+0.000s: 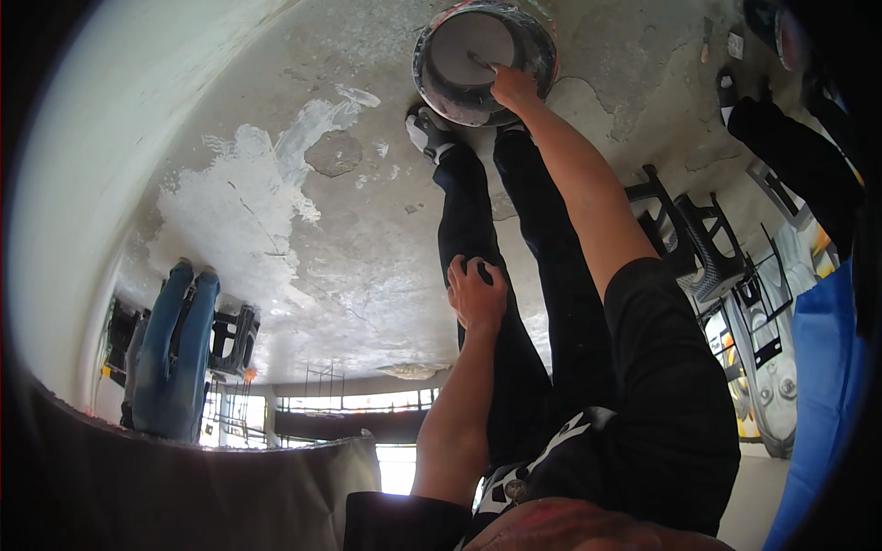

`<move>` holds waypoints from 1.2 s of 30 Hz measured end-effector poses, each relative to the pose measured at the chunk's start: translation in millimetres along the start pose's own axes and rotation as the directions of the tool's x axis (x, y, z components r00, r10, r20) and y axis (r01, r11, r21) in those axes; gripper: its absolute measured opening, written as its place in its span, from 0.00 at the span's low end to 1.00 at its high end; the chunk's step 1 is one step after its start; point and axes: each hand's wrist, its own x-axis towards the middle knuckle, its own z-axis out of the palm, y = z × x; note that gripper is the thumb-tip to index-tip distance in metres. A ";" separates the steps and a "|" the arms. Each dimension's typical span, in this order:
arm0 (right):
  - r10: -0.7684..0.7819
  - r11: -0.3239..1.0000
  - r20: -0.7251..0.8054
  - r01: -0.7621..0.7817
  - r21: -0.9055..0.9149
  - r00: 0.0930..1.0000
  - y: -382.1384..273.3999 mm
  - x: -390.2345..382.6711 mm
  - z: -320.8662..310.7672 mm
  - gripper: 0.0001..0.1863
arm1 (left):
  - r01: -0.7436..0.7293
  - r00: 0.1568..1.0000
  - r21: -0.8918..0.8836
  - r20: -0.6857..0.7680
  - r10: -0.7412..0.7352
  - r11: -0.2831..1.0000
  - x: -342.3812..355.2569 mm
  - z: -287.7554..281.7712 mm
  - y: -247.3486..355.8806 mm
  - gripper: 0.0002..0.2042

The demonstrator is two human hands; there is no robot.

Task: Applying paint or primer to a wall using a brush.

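A round dark bucket point(430, 92) stands on the floor just ahead of my feet, its rim smeared with pale residue. Smooth grey paste point(459, 41) covers much of its inside. Over the bucket reaches my right hand point(514, 87), fingers closed around a slim dark tool point(480, 61) whose tip meets the paste; its exact kind is too small to tell. My left hand point(478, 296) rests on my left trouser leg near the knee, with bent fingers spread apart and nothing seen in them.
White smears point(248, 174) mark the concrete floor at left. Black plastic stools point(703, 243) stand at right, near another person's dark-trousered leg point(790, 147). A person in blue jeans point(175, 358) is at lower left. Blue cloth point(818, 367) hangs at the right edge.
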 end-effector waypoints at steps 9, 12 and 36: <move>0.014 0.994 0.152 -0.030 0.101 0.988 16.5 22.3 55.6 0.25 | 0.003 1.000 -0.001 0.004 -0.003 1.000 -0.9 1.1 -6.5 0.15; -0.063 0.991 0.145 0.044 0.128 0.987 37.1 40.2 60.7 0.24 | -0.013 1.000 -0.008 0.009 0.013 1.000 -1.5 1.2 -1.7 0.15; 0.021 0.996 -0.392 0.016 0.091 0.920 22.9 3.9 -28.4 0.20 | -0.001 1.000 0.002 0.018 0.001 1.000 -1.4 0.9 -6.2 0.16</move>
